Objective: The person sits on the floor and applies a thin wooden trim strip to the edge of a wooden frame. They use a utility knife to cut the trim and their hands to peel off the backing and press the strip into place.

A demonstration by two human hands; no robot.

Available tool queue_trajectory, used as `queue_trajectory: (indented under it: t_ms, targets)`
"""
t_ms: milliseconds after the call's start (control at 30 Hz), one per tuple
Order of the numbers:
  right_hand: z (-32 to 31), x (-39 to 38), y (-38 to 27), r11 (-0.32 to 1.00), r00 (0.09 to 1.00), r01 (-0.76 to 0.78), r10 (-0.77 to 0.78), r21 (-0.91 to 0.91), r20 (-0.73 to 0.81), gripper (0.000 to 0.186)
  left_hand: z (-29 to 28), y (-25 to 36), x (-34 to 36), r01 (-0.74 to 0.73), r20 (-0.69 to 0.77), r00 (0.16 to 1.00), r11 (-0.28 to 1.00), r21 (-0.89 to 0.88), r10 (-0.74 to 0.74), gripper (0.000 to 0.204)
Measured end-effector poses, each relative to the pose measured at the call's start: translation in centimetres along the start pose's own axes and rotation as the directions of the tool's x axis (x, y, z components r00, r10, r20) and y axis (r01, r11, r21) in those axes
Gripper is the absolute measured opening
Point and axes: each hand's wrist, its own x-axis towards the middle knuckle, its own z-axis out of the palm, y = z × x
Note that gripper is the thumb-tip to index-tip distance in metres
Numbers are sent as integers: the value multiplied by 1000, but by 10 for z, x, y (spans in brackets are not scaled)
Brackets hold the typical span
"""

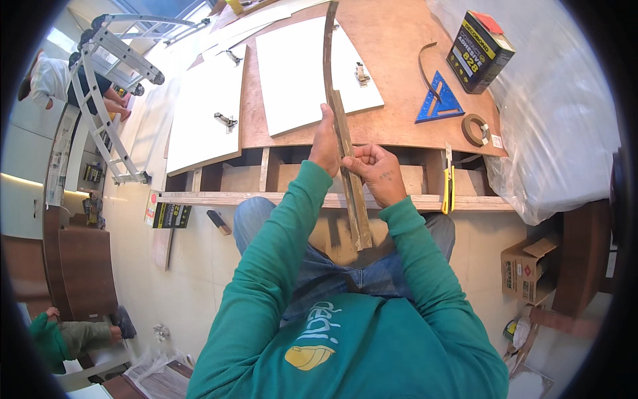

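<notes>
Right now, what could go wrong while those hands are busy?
The yellow cutter knife lies across the front wooden edge near the right hand, so a bump might knock it down. The long brown strip reaches over a white panel, so swinging it could perhaps scratch that.

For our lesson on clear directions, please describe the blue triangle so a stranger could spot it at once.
On the brown wooden worktable, go to the right side, where a dark boxy tin stands. The triangle lies flat below and left of that tin in the picture. Its bright blue colour and three corners set it apart from the round brown roll beside it.
</notes>
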Motion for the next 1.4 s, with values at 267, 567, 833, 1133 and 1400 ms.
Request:
queue_trajectory:
  t_ms: [267, 567, 833, 1133, 1400]
  targets:
    - [-3, 6, 14, 942, 997, 59, -70, -331, -22, 46, -4, -7, 4, 13, 27, 999, 981, 195, -18, 34]
    - [-28, -65, 23, 837, 830, -520, 446, 172, 335, 62, -36, 19, 31, -89, -19, 996, 989, -117, 87, 52]
    - [-16, -83, 35, 895, 892, -439, 423, 80, 159, 52, -30, 22, 27, -73, -65, 996, 990, -117, 66, 60]
    - [-25, -79, 35, 832, 835, -539, 508, 133, 212, 40, -24, 20, 27, -92, -108, 990, 995, -41, 87, 46]
    - [-26, -81, 44, 840, 845, -512, 456, 177, 279, 43, -29, 16, 29, -101, -142, 985, 994, -32, 95, 45]
